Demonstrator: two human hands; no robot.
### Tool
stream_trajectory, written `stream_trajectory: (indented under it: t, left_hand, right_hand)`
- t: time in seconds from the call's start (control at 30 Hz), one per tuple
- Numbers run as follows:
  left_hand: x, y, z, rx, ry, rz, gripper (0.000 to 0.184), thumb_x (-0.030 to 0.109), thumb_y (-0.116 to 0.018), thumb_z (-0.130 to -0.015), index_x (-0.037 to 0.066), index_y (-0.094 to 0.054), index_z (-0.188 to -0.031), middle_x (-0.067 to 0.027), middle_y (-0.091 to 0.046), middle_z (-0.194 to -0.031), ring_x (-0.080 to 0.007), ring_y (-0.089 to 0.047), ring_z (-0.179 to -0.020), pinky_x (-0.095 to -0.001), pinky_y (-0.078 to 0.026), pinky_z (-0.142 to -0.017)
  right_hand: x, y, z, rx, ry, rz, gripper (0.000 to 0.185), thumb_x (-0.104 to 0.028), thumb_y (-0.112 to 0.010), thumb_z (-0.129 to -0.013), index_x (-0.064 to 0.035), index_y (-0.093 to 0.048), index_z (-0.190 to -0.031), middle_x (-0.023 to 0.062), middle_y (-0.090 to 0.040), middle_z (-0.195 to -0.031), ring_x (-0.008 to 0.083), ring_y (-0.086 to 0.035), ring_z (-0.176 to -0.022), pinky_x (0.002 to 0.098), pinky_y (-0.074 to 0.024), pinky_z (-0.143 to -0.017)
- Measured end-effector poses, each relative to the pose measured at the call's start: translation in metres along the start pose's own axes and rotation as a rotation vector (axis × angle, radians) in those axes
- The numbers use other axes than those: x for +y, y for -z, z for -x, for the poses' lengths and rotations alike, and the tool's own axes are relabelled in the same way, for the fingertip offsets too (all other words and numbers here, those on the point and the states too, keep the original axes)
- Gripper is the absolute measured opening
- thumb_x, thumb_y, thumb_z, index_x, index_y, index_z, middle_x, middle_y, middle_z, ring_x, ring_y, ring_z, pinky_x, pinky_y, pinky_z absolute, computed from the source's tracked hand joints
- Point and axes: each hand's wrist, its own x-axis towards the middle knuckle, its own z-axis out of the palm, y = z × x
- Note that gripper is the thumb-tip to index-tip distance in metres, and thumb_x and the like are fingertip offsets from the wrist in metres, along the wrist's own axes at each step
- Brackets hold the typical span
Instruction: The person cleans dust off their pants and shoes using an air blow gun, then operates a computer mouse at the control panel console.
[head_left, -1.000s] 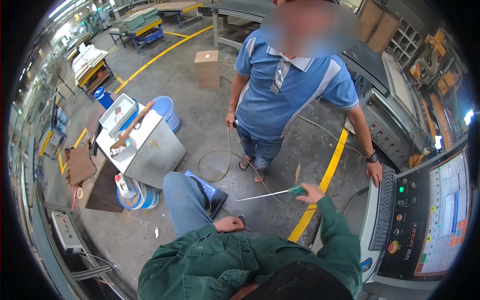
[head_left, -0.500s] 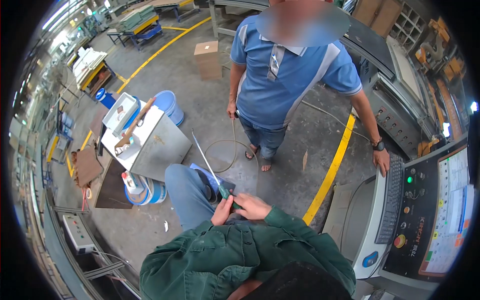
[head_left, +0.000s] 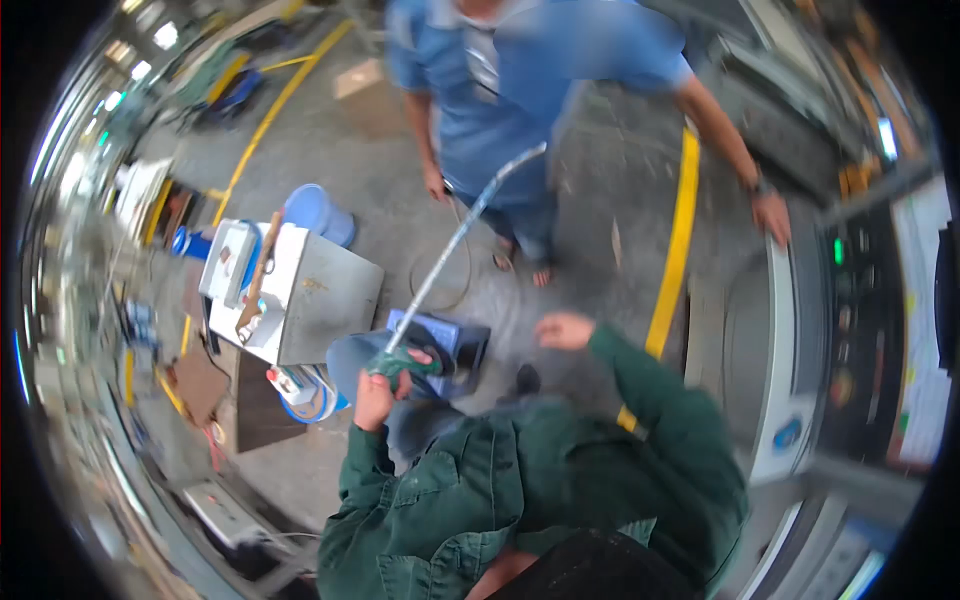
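Note:
My left hand (head_left: 376, 396) is closed around the green handle of an air blow gun (head_left: 440, 262). Its long thin metal nozzle points up and away, and the bent tip overlaps the other person's blue shirt in view. My right hand (head_left: 566, 331) is off the tool, out to the right over the floor. It is blurred, but its fingers look loosely apart and I see nothing in them. Below the nozzle, beside my knee, is a blue and dark object (head_left: 435, 335), partly hidden by my leg and hand.
Facing me stands a person in a blue shirt (head_left: 490, 110), one hand on the machine console (head_left: 775, 350) at right. At left, a cabinet (head_left: 330, 290) carries a white tray (head_left: 228, 262); blue buckets (head_left: 318, 213) stand near it. A yellow line (head_left: 674, 255) crosses the floor.
My right hand has let go of the blow gun and moved right. My left hand has moved left with the tool, whose nozzle now leans to the right. The view has shifted and blurred.

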Motion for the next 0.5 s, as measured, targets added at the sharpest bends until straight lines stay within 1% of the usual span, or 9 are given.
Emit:
stream_trajectory:
  t: [0.03, 0.07, 0.1, 0.13, 0.17, 0.23, 0.4, 0.47, 0.5]
  left_hand:
    - [0.01, 0.008, -0.005, -0.076, 0.013, -0.055, 0.078, 0.067, -0.033, -0.077, -0.005, -0.056, -0.096, -0.0082, -0.062, -0.087, -0.0053, -0.037, -0.046, -0.0217, -0.028, -0.041]
    - [0.024, 0.015, -0.011, -0.155, 0.08, -0.117, 0.079, 0.068, -0.034, -0.076, -0.005, -0.056, -0.095, -0.0091, -0.062, -0.087, -0.0071, -0.042, -0.049, -0.0224, -0.032, -0.045]
    - [0.042, 0.021, -0.019, -0.237, 0.143, -0.182, 0.081, 0.07, -0.035, -0.074, -0.005, -0.057, -0.094, -0.0101, -0.063, -0.087, -0.009, -0.048, -0.053, -0.0232, -0.037, -0.048]
    - [0.062, 0.019, -0.03, -0.336, 0.14, -0.28, 0.081, 0.07, -0.038, -0.072, -0.005, -0.058, -0.092, -0.0104, -0.063, -0.086, -0.012, -0.053, -0.06, -0.0248, -0.04, -0.054]
    - [0.083, 0.014, -0.042, -0.423, 0.115, -0.372, 0.081, 0.071, -0.041, -0.069, -0.005, -0.059, -0.091, -0.0108, -0.063, -0.085, -0.0151, -0.058, -0.067, -0.0265, -0.044, -0.06]
    - [0.116, -0.001, -0.064, -0.605, 0.12, -0.526, 0.078, 0.07, -0.046, -0.066, -0.003, -0.061, -0.09, -0.0111, -0.063, -0.084, -0.0196, -0.06, -0.078, -0.029, -0.045, -0.069]
    - [0.125, -0.013, -0.092, -0.759, 0.089, -0.624, 0.065, 0.061, -0.055, -0.067, -0.001, -0.062, -0.086, -0.0096, -0.061, -0.072, -0.019, -0.059, -0.068, -0.0297, -0.045, -0.063]
    - [0.112, -0.02, -0.099, -0.833, -0.005, -0.869, 0.052, 0.051, -0.058, -0.072, 0.0, -0.061, -0.082, -0.009, -0.059, -0.067, -0.0173, -0.058, -0.064, -0.0297, -0.044, -0.06]
    - [0.107, -0.025, -0.103, -0.84, -0.003, -0.868, 0.052, 0.051, -0.058, -0.072, 0.0, -0.061, -0.082, -0.009, -0.059, -0.067, -0.0173, -0.058, -0.064, -0.0297, -0.044, -0.06]
  right_hand:
    - [0.009, 0.007, 0.004, 0.03, -0.095, 0.017, 0.031, -0.022, -0.06, -0.074, -0.0041, -0.056, -0.099, 0.0075, -0.06, -0.095, 0.0165, -0.056, -0.089, 0.032, -0.0443, -0.08]
    - [0.036, 0.018, -0.002, -0.002, -0.099, 0.389, 0.033, -0.025, -0.059, -0.071, -0.0048, -0.057, -0.098, 0.0098, -0.06, -0.094, 0.022, -0.057, -0.087, 0.0336, -0.0447, -0.079]
    - [0.034, 0.025, 0.008, 0.072, -0.146, 0.534, 0.034, -0.025, -0.058, -0.07, -0.0054, -0.058, -0.097, 0.0129, -0.06, -0.093, 0.026, -0.057, -0.087, 0.036, -0.0449, -0.078]
    - [0.019, 0.033, 0.024, 0.197, -0.284, 0.461, 0.032, -0.024, -0.058, -0.068, -0.0062, -0.059, -0.095, 0.0138, -0.06, -0.091, 0.0275, -0.057, -0.087, 0.0371, -0.045, -0.076]
    - [0.057, 0.039, 0.024, 0.261, -0.222, 0.577, 0.032, -0.022, -0.058, -0.068, -0.0062, -0.059, -0.096, 0.0141, -0.06, -0.092, 0.0294, -0.057, -0.087, 0.0386, -0.0444, -0.076]
    - [0.018, 0.043, 0.05, 0.369, -0.393, 0.547, 0.029, -0.021, -0.058, -0.07, -0.0067, -0.059, -0.096, 0.0132, -0.059, -0.091, 0.0301, -0.056, -0.088, 0.039, -0.0445, -0.077]
    - [0.03, 0.022, 0.076, 0.405, -0.492, 0.528, 0.029, -0.018, -0.059, -0.07, -0.0084, -0.058, -0.097, 0.0125, -0.057, -0.091, 0.0306, -0.055, -0.089, 0.0396, -0.0448, -0.076]
    - [0.03, 0.007, 0.08, 0.356, -0.538, 0.666, 0.027, -0.016, -0.058, -0.07, -0.0086, -0.057, -0.095, 0.013, -0.057, -0.093, 0.0317, -0.055, -0.09, 0.0412, -0.0445, -0.076]
    - [0.029, -0.001, 0.082, 0.356, -0.542, 0.66, 0.027, -0.016, -0.058, -0.07, -0.0086, -0.057, -0.095, 0.013, -0.057, -0.093, 0.0317, -0.055, -0.09, 0.0412, -0.0445, -0.076]
